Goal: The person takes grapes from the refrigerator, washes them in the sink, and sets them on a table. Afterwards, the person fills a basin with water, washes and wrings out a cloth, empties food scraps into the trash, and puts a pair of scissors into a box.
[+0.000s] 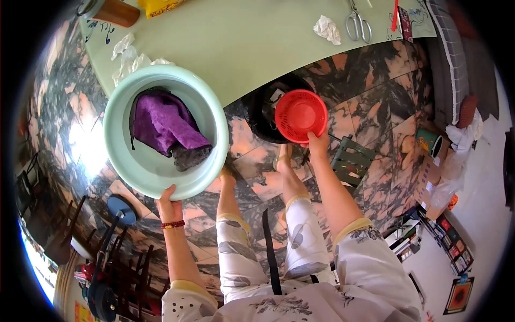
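My left hand (169, 205) grips the near rim of a large pale-green basin (115, 134), thumb over the edge. Inside the basin lies a crumpled purple cloth (163, 121) with a dark edge and a dark grey part. In my right hand (317, 144) is a small red plastic colander (303, 114), held by its near rim; its inside shows no contents. Beneath and behind the colander stands a black bin (259, 110), partly covered, with some pale scraps in it.
A light-green table (230, 37) spans the far side, bearing scissors (358, 27), crumpled white tissue (327, 30) and a brown container (115, 12). A dark green folding stool (351, 161) stands on the marbled floor to the right. Chairs crowd the lower left.
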A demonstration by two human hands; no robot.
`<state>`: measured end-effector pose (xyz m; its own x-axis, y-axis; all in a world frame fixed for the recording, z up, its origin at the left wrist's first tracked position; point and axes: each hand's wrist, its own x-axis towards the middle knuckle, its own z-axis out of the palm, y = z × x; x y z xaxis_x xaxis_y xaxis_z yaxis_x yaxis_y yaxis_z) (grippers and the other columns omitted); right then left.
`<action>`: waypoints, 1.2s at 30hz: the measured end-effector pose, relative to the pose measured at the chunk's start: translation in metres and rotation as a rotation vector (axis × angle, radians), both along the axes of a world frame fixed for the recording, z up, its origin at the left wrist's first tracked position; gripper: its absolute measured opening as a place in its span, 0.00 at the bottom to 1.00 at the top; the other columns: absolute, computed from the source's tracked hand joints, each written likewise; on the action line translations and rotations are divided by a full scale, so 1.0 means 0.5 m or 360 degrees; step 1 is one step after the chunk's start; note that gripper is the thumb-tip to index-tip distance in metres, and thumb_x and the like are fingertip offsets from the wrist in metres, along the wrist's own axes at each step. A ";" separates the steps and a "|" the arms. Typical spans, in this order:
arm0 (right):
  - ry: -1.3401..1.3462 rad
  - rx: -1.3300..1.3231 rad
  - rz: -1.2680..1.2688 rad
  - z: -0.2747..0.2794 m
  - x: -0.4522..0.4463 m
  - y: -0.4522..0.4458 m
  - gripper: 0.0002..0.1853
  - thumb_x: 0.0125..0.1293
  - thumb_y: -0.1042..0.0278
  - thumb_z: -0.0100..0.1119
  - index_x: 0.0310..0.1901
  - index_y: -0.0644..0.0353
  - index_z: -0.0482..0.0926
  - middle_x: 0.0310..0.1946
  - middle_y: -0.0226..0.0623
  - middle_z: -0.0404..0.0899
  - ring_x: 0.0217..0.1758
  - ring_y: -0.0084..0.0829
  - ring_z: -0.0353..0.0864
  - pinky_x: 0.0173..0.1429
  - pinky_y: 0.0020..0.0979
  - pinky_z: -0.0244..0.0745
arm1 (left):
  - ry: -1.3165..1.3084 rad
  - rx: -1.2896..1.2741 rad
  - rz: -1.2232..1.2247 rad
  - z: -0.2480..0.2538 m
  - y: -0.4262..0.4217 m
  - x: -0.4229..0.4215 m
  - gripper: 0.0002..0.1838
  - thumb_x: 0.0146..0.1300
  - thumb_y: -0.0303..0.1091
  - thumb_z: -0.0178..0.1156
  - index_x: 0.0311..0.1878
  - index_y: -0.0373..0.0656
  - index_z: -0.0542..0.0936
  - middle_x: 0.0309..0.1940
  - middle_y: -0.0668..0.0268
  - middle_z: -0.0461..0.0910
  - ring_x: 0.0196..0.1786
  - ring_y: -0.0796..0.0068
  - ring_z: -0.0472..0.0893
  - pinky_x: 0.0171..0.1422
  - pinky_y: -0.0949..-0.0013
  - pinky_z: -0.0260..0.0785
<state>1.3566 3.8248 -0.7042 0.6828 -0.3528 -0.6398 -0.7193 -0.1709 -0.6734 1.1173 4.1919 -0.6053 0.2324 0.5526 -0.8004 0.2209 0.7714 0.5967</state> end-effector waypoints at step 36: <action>-0.0062 -0.0286 -0.0349 -0.046 -0.189 -0.421 0.17 0.63 0.79 0.58 0.54 0.63 0.76 0.46 0.34 0.81 0.46 0.29 0.79 0.52 0.29 0.73 | -0.0006 -0.0534 -0.0943 -0.132 -0.337 0.076 0.28 0.53 0.18 0.60 0.60 0.33 0.68 0.49 0.60 0.77 0.51 0.65 0.77 0.54 0.66 0.71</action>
